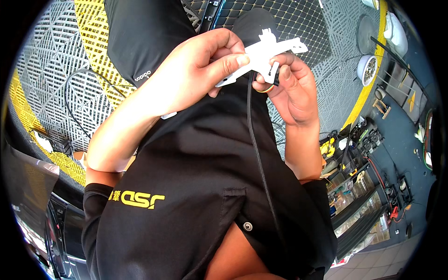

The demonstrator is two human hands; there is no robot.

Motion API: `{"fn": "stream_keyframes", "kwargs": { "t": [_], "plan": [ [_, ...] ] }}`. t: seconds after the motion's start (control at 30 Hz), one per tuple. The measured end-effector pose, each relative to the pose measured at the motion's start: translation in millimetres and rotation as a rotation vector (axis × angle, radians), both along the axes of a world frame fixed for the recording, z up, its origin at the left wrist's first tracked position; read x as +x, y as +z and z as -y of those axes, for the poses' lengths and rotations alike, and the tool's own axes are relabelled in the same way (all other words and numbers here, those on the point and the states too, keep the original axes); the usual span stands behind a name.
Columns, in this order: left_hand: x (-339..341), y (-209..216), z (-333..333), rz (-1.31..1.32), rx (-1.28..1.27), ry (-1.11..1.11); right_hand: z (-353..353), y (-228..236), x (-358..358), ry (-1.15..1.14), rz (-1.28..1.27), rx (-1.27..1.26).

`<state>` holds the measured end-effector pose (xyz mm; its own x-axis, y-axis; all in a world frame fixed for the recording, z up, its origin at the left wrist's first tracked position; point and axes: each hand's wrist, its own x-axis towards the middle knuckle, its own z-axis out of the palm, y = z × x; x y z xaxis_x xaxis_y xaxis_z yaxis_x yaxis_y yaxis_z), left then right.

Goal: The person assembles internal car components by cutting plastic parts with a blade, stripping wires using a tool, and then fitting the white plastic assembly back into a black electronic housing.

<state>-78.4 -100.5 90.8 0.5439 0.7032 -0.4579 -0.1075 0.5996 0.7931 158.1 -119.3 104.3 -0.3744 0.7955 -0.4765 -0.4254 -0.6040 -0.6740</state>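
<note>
Between my two hands, above my lap, is a white flat bracket-like part (262, 55) with several notched arms sticking out. My left hand (198, 70) pinches its left arm between thumb and fingers. On its lower right side, my right hand (294, 88) has its fingers closed around a small black piece (275, 80) next to a slotted white tab. A thin yellowish loop shows at the right fingers; whether it is a ring or a wire I cannot tell. From beneath the white part a black cable (252, 121) runs down across my black shirt.
A quilted black mat (298, 23) with light stitching lies on the grey grid floor (51, 60), which has yellow strips. To the right stand a white bucket (367, 67) of small bits and a cluttered shelf (350, 191). A loose dark cable (67, 100) lies at left.
</note>
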Motion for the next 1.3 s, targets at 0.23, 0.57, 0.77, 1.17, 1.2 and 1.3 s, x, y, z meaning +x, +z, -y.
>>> {"fn": "stream_keyframes", "kwargs": {
  "t": [0.23,0.57,0.77,1.17,1.2,1.3],
  "plan": [
    [2.6,-4.3,6.6,0.024,-0.057,-0.001,6.9,-0.4,-3.3,-0.017,0.066,0.035],
    [1.7,-7.4,8.5,0.043,-0.079,-0.013,14.0,-7.6,-9.1,-0.080,0.007,0.020],
    [-1.0,2.7,5.1,0.007,0.042,-0.001,20.0,-21.2,-11.0,-0.128,-0.053,0.124],
    [3.1,11.2,5.5,-0.212,0.324,0.040,16.3,-39.1,0.1,-0.111,-0.134,0.222],
    [0.6,18.1,-0.3,-0.272,0.294,-0.018,16.6,-39.9,1.3,-0.088,-0.145,0.255],
    [-0.1,17.5,-1.4,-0.346,0.378,-0.033,14.1,-34.3,-4.6,-0.089,-0.092,0.314]
  ]
}}
